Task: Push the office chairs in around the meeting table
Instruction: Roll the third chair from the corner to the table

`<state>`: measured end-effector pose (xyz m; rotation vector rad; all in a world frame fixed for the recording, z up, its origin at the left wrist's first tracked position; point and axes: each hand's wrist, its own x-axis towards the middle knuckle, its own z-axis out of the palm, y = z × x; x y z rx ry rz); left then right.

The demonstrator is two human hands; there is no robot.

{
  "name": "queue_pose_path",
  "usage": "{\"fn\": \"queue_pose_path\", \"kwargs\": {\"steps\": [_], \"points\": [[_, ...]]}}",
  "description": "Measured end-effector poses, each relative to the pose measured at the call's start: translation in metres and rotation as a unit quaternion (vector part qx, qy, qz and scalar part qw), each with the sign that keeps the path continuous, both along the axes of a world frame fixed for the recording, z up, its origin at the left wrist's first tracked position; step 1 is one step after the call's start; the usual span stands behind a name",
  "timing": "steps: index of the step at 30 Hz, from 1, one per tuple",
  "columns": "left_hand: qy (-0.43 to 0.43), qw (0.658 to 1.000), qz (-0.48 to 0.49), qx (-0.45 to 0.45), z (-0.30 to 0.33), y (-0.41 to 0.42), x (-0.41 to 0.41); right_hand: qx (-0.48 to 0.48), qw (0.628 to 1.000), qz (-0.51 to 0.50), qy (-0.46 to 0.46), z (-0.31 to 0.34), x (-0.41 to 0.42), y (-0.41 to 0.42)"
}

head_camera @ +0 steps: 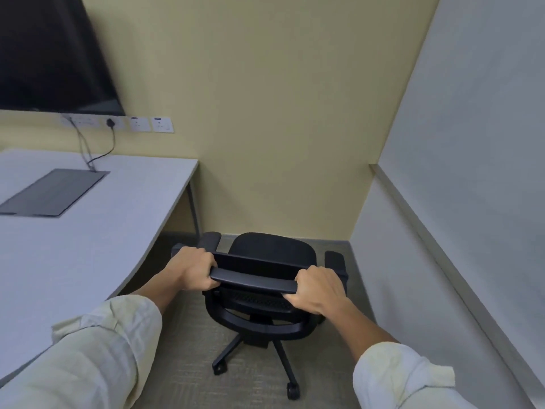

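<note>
We hold the chair (265, 261) by its top bar, left grip (193, 270) and right grip (318, 290) both clenched on it, and the desk (88, 246) lies to our left, nearer the left hand.

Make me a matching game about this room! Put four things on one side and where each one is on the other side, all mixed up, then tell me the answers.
Things:
1. office chair
2. dark screen
3. black plug
4. grey panel

Places:
A. lying flat on the meeting table
B. on the carpet, its top bar in the grip of the left hand and right hand
C. in a wall socket under the screen
D. up on the yellow wall, top left

Right pairs: 1-B, 2-D, 3-C, 4-A
</note>
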<state>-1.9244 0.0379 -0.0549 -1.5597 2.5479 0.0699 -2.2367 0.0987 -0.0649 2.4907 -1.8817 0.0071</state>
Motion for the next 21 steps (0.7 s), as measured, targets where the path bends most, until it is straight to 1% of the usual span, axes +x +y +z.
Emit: {"fn": "queue_pose_path", "kwargs": {"steps": [2, 5, 8, 16, 21], "points": [[0.000, 1.000, 0.024, -0.012, -0.003, 0.020, -0.016, -0.004, 1.000, 0.029, -0.005, 0.000, -0.022, -0.004], [0.024, 0.997, 0.065, -0.020, -0.004, 0.044, -0.039, 0.007, 0.997, 0.073, -0.014, 0.000, -0.048, -0.014], [0.012, 0.994, 0.106, -0.018, -0.004, 0.062, -0.050, 0.006, 0.993, 0.120, -0.015, 0.000, -0.060, -0.025], [-0.025, 0.983, 0.176, -0.045, -0.004, 0.061, -0.031, -0.012, 0.975, 0.222, -0.029, -0.001, -0.038, -0.062], [-0.031, 0.975, 0.211, -0.059, -0.005, 0.038, -0.020, -0.018, 0.964, 0.262, -0.035, -0.002, -0.021, -0.112]]}}
